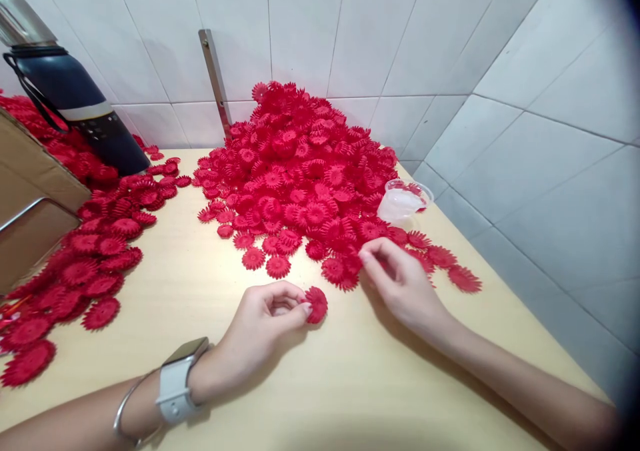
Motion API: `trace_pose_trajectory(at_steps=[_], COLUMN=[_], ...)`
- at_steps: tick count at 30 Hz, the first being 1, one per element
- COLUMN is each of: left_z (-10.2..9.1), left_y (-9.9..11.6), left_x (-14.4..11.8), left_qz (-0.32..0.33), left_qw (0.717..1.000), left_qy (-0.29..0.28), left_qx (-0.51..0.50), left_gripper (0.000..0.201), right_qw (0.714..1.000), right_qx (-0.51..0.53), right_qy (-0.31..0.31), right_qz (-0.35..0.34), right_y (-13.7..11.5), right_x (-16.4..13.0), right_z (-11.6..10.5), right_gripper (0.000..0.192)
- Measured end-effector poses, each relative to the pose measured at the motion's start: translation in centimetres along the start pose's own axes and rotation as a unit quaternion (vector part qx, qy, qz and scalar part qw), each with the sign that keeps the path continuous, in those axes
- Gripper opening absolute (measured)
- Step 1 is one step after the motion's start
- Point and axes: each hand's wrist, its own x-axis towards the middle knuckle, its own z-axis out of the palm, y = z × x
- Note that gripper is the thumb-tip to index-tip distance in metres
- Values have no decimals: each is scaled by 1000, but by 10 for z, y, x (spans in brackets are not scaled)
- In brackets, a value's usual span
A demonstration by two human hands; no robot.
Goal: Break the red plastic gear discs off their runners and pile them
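A big pile of red plastic flower pieces [300,164] is heaped at the back of the pale wooden table [310,378], against the tiled wall. My left hand [260,328], with a watch and a bangle on its wrist, pinches one red flower piece [317,304] at its fingertips near the table's middle. My right hand [400,281] rests at the near edge of the pile, its fingers touching the loose pieces [345,268] there; whether it grips one I cannot tell.
A second spread of red pieces [95,258] runs along the left side. A dark blue flask [75,98] stands at the back left beside a cardboard box [30,198]. A clear plastic cup [403,201] lies tipped by the pile. Tiled walls close the back and right.
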Motion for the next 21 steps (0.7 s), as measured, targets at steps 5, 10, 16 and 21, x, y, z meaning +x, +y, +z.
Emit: trace_pose_trajectory(at_steps=[5, 10, 16, 21], left_z=[-1, 3, 5, 4], left_y=[-1, 4, 6, 5], left_x=[3, 4, 3, 2], left_qz=[3, -12, -3, 15], left_qw=[1000, 997, 993, 993], left_qy=[14, 32, 23, -2], left_qx=[-22, -74, -117, -116], left_gripper=[7, 4, 6, 9], right_qw=[991, 974, 988, 993], right_qx=[124, 207, 151, 93], right_qy=[26, -44, 13, -76], right_qz=[47, 76, 34, -2], right_y=[7, -1, -9, -20], right_x=[14, 9, 5, -7], right_z=[-10, -6, -7, 0], right_gripper=[19, 19, 12, 10])
